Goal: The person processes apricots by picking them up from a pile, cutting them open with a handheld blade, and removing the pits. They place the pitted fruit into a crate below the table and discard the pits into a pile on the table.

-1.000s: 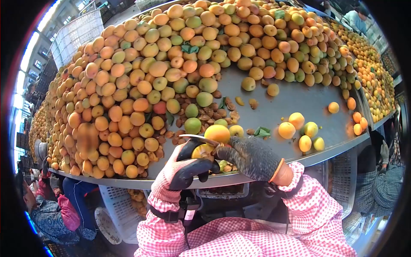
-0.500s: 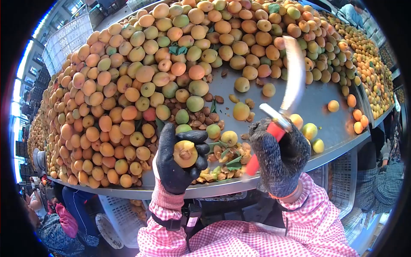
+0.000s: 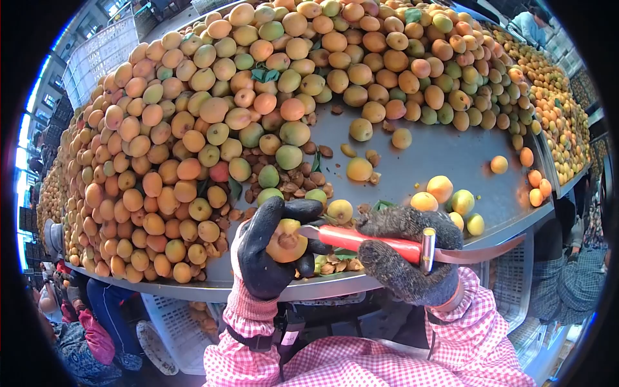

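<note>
My left hand (image 3: 261,258), in a black glove, is closed around a cut apricot (image 3: 284,244) with its brownish centre facing up. In a dark knitted glove, my right hand (image 3: 409,258) grips a knife by its red handle (image 3: 377,244). The long curved blade (image 3: 480,253) points to the right, away from the fruit. A short metal tip (image 3: 309,231) at the handle's other end sits right at the apricot's cut edge. Below and between my hands lie pits and fruit scraps (image 3: 336,264) near the table's front edge.
A large heap of apricots (image 3: 213,109) covers the left and back of the metal table (image 3: 419,151). A few loose apricots (image 3: 440,188) lie beyond my right hand. White plastic crates (image 3: 171,322) stand under the table edge. Other people (image 3: 532,26) are around the tables.
My right hand has turned the knife from blade-up to blade pointing right, bringing the metal tip leftward to the apricot. My left hand still holds the fruit.
</note>
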A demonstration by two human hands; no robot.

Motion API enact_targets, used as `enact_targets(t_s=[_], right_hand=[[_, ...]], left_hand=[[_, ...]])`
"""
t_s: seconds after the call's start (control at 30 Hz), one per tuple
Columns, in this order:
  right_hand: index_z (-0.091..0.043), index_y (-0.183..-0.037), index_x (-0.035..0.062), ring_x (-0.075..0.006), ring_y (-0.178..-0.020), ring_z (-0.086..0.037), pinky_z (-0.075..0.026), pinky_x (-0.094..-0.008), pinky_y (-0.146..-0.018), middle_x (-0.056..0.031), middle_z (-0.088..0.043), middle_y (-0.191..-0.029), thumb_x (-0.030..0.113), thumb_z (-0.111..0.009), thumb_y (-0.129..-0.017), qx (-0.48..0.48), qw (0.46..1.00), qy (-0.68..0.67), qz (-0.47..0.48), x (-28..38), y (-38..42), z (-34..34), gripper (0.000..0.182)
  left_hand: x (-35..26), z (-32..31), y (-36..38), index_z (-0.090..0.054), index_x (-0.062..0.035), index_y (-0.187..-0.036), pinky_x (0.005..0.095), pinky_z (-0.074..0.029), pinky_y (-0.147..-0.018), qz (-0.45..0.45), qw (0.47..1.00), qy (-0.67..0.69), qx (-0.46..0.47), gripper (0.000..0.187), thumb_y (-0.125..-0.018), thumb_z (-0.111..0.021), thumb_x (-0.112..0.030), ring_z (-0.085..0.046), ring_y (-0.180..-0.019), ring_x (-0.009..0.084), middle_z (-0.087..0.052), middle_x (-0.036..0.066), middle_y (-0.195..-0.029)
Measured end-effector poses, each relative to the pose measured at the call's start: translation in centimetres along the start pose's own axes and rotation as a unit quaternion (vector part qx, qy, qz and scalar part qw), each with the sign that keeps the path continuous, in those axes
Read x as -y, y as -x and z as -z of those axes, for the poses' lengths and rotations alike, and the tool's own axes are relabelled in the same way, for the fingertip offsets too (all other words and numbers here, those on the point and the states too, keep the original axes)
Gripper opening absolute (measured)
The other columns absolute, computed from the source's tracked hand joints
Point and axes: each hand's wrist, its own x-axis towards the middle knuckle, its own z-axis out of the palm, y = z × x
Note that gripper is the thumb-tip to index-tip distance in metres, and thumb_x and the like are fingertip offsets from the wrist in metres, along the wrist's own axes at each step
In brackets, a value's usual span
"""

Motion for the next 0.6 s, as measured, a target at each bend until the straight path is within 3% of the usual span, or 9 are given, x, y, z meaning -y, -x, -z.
enact_targets(t_s=[0.07,0.1,0.17,0.2,0.3,0.37,0.43,0.53,0.6], right_hand=[[-0.067,-0.106,0.0135,-0.0236,-0.086,-0.064,-0.053,-0.0364,-0.071,-0.0077,-0.066,-0.099,0.010,-0.071,-0.071,-0.008,0.999,-0.026,-0.045,0.0,0.1,0.1,0.035],[-0.067,-0.106,0.0135,-0.0236,-0.086,-0.064,-0.053,-0.0364,-0.071,-0.0077,-0.066,-0.099,0.010,-0.071,-0.071,-0.007,0.999,-0.025,-0.046,-0.2,-0.2,0.1,0.035],[-0.066,-0.094,-0.0026,-0.0169,-0.069,-0.065,-0.053,-0.0276,-0.061,-0.0123,-0.067,-0.083,0.004,-0.074,-0.072,-0.041,0.999,-0.013,0.011,-0.5,-0.8,-0.2,0.024],[-0.066,-0.094,-0.0026,-0.0169,-0.069,-0.065,-0.053,-0.0276,-0.061,-0.0123,-0.067,-0.083,0.004,-0.074,-0.072,-0.040,0.999,-0.014,0.011,-0.6,-0.7,-0.1,0.024],[-0.066,-0.093,-0.0030,-0.0159,-0.068,-0.065,-0.053,-0.0277,-0.060,-0.0124,-0.067,-0.081,0.003,-0.073,-0.072,-0.014,0.995,-0.092,-0.038,-0.5,-0.5,-0.4,0.023],[-0.066,-0.092,-0.0036,-0.0152,-0.066,-0.065,-0.052,-0.0276,-0.057,-0.0116,-0.067,-0.078,0.002,-0.074,-0.071,-0.113,0.932,-0.282,-0.199,0.1,-0.4,-1.1,0.023],[-0.065,-0.092,-0.0031,-0.0151,-0.066,-0.064,-0.053,-0.0274,-0.058,-0.0109,-0.067,-0.077,0.001,-0.073,-0.071,-0.066,0.910,-0.301,-0.278,0.8,-0.6,-0.2,0.022],[-0.057,-0.115,0.0013,-0.0218,-0.095,-0.062,-0.053,-0.0315,-0.079,-0.0130,-0.060,-0.115,0.020,-0.061,-0.086,0.128,0.939,-0.227,-0.225,1.0,-0.7,0.6,0.035],[-0.057,-0.114,0.0010,-0.0222,-0.094,-0.062,-0.053,-0.0319,-0.079,-0.0133,-0.060,-0.113,0.018,-0.061,-0.085,0.104,0.947,-0.237,-0.188,0.9,-0.4,-0.6,0.034]], left_hand=[[-0.9,-0.6,0.4,-0.043,-0.0076,-0.132,0.0330,-0.056,-0.065,0.134,0.956,0.252,-0.065,0.058,-0.079,-0.061,0.007,-0.063,-0.091,0.0282,-0.057,0.024,-0.112],[-1.1,-0.4,0.2,-0.043,-0.0076,-0.132,0.0330,-0.056,-0.065,0.135,0.956,0.253,-0.064,0.058,-0.079,-0.061,0.007,-0.063,-0.091,0.0282,-0.057,0.024,-0.112],[-1.6,0.2,0.0,-0.043,-0.0066,-0.131,0.0320,-0.056,-0.065,0.254,0.924,0.283,-0.039,0.056,-0.080,-0.062,0.005,-0.064,-0.090,0.0294,-0.057,0.025,-0.112],[-1.4,0.1,0.2,-0.043,-0.0066,-0.131,0.0320,-0.056,-0.065,0.255,0.924,0.283,-0.040,0.056,-0.080,-0.062,0.005,-0.064,-0.090,0.0294,-0.057,0.025,-0.112],[-0.6,0.1,0.3,-0.044,-0.0058,-0.129,0.0323,-0.055,-0.069,0.095,0.995,-0.005,-0.035,0.058,-0.077,-0.067,0.001,-0.065,-0.089,0.0277,-0.061,0.022,-0.105],[-0.4,0.5,-0.5,-0.046,-0.0059,-0.129,0.0338,-0.053,-0.072,-0.044,0.997,-0.055,-0.017,0.066,-0.070,-0.076,-0.004,-0.065,-0.086,0.0254,-0.065,0.017,-0.099],[-0.1,0.1,0.1,-0.046,-0.0055,-0.128,0.0347,-0.051,-0.075,-0.013,0.998,-0.060,-0.029,0.074,-0.063,-0.081,-0.007,-0.066,-0.084,0.0227,-0.067,0.012,-0.094],[-0.5,0.1,0.0,-0.045,-0.0060,-0.129,0.0338,-0.051,-0.076,-0.007,0.999,0.000,-0.036,0.077,-0.061,-0.081,-0.003,-0.065,-0.085,0.0223,-0.066,0.012,-0.096],[-2.3,0.1,-0.5,-0.053,-0.0013,-0.119,0.0288,-0.052,-0.063,0.106,0.992,-0.046,-0.043,0.050,-0.077,-0.073,-0.018,-0.065,-0.074,0.0192,-0.067,0.013,-0.088]])
